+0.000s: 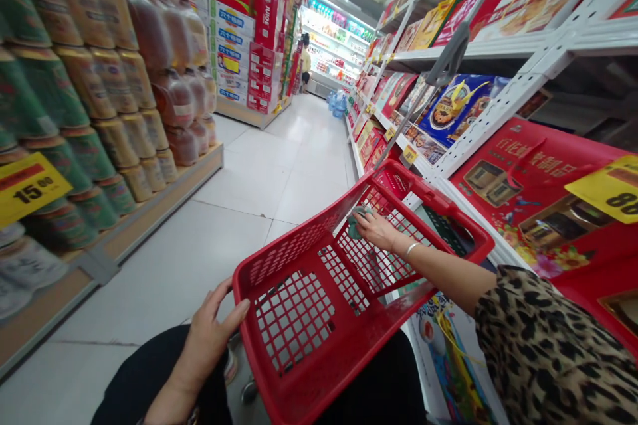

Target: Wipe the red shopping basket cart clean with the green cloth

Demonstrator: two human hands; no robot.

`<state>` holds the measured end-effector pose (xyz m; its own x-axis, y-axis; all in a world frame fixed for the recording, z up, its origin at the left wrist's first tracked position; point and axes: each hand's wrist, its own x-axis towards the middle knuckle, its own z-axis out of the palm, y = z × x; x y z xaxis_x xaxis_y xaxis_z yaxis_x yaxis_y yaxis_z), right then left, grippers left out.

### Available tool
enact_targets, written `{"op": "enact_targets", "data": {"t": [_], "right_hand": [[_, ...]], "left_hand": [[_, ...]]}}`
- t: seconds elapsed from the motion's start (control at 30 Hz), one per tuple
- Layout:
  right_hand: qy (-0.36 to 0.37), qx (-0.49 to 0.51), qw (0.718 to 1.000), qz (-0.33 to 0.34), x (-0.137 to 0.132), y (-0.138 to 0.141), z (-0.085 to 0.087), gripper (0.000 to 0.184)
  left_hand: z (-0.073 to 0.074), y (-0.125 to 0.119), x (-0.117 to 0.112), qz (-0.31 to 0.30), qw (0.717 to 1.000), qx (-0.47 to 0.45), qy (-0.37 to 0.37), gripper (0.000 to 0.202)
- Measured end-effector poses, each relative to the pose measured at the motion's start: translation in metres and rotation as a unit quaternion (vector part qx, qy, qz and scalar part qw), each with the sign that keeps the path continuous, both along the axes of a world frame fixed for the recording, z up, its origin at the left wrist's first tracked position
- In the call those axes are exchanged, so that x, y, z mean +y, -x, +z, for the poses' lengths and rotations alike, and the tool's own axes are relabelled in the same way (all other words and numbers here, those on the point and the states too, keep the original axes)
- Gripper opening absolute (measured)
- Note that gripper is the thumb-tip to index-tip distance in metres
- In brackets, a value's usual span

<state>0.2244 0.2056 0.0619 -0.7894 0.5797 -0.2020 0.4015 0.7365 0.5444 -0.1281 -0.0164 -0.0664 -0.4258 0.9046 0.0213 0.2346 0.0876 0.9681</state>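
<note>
A red plastic shopping cart basket with grid walls and floor tilts in front of my knees. My left hand grips its near left rim, thumb over the edge and fingers outside. Inside the basket, my right hand is closed on a grey-green cloth, pressed to the grid panel near the handle end. The fingers partly cover the cloth. No goods show in the basket, and a caster wheel peeks out below it.
Shelves of boxed gifts stand close on the right. Stacked cans and bottles line the left on a low platform. A tiled aisle runs ahead to a lit fridge, where a person stands.
</note>
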Motion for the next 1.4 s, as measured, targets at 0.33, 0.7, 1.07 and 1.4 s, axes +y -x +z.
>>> {"op": "enact_targets", "data": {"t": [0.33,0.7,1.07,1.4], "right_hand": [[0.029,-0.057,0.988,-0.141,-0.006,0.015,-0.006,0.028],[-0.004,-0.062,0.991,-0.122,-0.02,-0.006,-0.011,0.032],[0.078,-0.105,0.983,-0.13,-0.036,-0.021,-0.001,0.026],[0.131,-0.134,0.97,-0.156,-0.048,-0.039,0.028,0.02]], "left_hand": [[0.011,-0.006,0.0,-0.024,1.0,-0.003,0.013,0.062],[0.017,-0.007,0.002,-0.041,0.999,0.018,0.009,0.061],[0.018,-0.009,0.002,-0.042,0.999,0.01,-0.004,0.062],[0.021,-0.009,0.003,-0.041,0.999,0.02,0.007,0.063]]}}
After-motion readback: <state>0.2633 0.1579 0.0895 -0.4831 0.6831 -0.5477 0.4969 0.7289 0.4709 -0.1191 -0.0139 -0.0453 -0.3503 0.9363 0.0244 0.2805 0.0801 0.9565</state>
